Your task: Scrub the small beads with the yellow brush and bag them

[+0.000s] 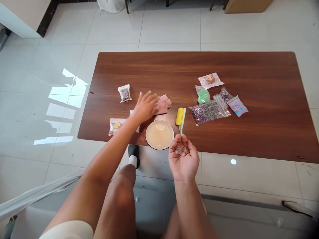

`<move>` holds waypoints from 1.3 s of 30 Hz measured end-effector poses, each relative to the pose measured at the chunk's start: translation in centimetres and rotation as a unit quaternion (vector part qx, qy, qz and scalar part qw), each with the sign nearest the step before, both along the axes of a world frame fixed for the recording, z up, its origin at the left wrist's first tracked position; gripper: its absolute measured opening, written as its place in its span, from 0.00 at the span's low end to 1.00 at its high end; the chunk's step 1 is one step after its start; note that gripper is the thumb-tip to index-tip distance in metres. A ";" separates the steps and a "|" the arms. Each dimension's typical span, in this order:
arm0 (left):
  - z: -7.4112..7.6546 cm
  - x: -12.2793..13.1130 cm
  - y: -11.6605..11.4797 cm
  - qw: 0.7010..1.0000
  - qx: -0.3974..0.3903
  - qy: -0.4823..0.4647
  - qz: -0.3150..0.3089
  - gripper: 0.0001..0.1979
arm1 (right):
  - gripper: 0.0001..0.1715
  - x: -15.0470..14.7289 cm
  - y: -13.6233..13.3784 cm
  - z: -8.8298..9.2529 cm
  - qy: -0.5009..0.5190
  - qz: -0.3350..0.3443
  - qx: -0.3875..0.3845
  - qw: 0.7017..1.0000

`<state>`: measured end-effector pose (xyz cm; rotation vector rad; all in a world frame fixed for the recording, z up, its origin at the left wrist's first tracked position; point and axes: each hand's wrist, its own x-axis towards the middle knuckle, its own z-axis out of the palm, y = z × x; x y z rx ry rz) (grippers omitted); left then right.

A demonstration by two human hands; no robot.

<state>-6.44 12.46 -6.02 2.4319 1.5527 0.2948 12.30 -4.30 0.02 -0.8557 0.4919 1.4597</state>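
Left hand: the left hand (146, 107) is stretched out over the bench (261, 126), palm down, open with the fingers spread; the fingertips are at the near edge of the pink cloth (163, 103); whether they touch it cannot be told.
Right hand: the right hand (183, 159) is turned palm up just off the bench's near edge, open and lightly cupped, gripping nothing.
Clear beads: a small heap of clear beads (181, 150) lies in the hollow of the right palm.
Pink cloth: crumpled, lying flat on the bench just beyond the dish.
Dish: a round pale dish (159, 134) sits at the near edge of the bench, between the two hands.
Brush: a yellow-bristled brush (180, 118) lies just to the right of the dish, handle pointing toward the right hand.
Right group: a large bag of mixed beads (209, 112), a green bag (203, 95), a pink printed packet (210, 80) and a shimmering bag (238, 106) lie close together.
Left group: a small bag of dark beads (124, 93) lies beyond the left hand; a packet with a yellow picture (116, 126) lies beside the forearm.
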 end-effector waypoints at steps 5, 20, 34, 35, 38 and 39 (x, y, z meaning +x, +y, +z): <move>3.9 -3.3 -3.6 0.951 -0.034 0.045 0.304 0.40 | 0.20 -0.2 0.5 0.1 0.017 0.001 -0.025 1.000; -0.7 -4.5 -7.0 0.880 -0.148 -0.202 0.403 0.33 | 0.20 -0.2 1.3 -0.1 0.013 -0.010 -0.006 1.000; 4.2 -0.4 -15.1 0.668 -0.081 -0.671 0.311 0.43 | 0.13 0.0 1.6 -2.3 -0.005 -0.010 0.037 0.999; 3.9 -0.3 -15.2 0.669 -0.098 -0.675 0.294 0.45 | 0.12 0.0 1.6 -2.4 -0.009 -0.007 0.042 0.999; 2.9 0.4 -15.4 0.670 -0.138 -0.690 0.237 0.46 | 0.10 0.0 1.5 -2.7 -0.029 -0.009 0.053 0.998; 2.8 0.6 -15.6 0.672 -0.148 -0.692 0.220 0.46 | 0.10 -0.1 1.6 -2.8 -0.038 -0.012 0.056 0.998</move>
